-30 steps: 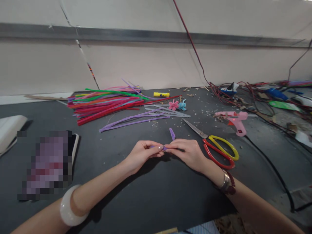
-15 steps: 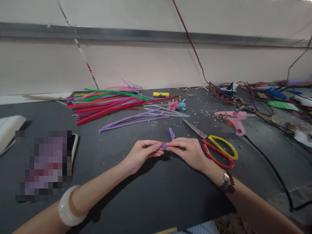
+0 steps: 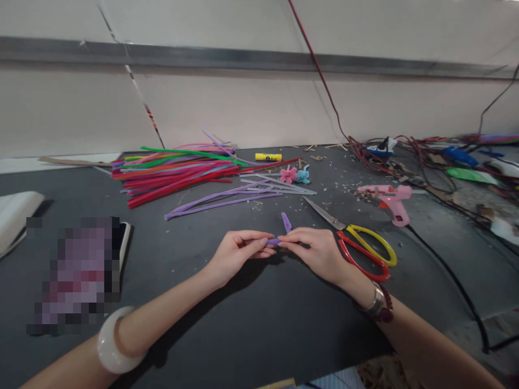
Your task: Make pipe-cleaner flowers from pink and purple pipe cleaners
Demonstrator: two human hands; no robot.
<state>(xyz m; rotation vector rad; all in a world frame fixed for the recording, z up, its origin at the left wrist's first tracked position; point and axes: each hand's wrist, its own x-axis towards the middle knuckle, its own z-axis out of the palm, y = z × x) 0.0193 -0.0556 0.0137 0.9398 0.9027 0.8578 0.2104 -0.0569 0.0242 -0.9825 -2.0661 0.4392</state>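
Observation:
A short purple pipe cleaner (image 3: 273, 241) is pinched at both ends, low over the dark tabletop. My left hand (image 3: 242, 249) grips its left part between thumb and fingers. Its right end sits between the thumb and index finger of my right hand (image 3: 314, 249). Fingertips hide most of the piece. Just behind the right fingers stands a loop of purple pipe cleaner (image 3: 286, 222); whether it joins the held piece I cannot tell. Longer purple pipe cleaners (image 3: 219, 202) lie farther back on the table.
Scissors (image 3: 357, 240) lie beside my right hand, with a pink glue gun (image 3: 387, 199) beyond them. Behind are a coloured pipe cleaner bundle (image 3: 178, 173), a yellow glue stick (image 3: 268, 157), a pink flower (image 3: 288, 174) and a blue flower (image 3: 303, 174). A phone (image 3: 77, 275) lies left.
Both hands have shifted very slightly, still pinching the purple pipe cleaner. A red light now shows on the glue gun. The other things on the table lie as before.

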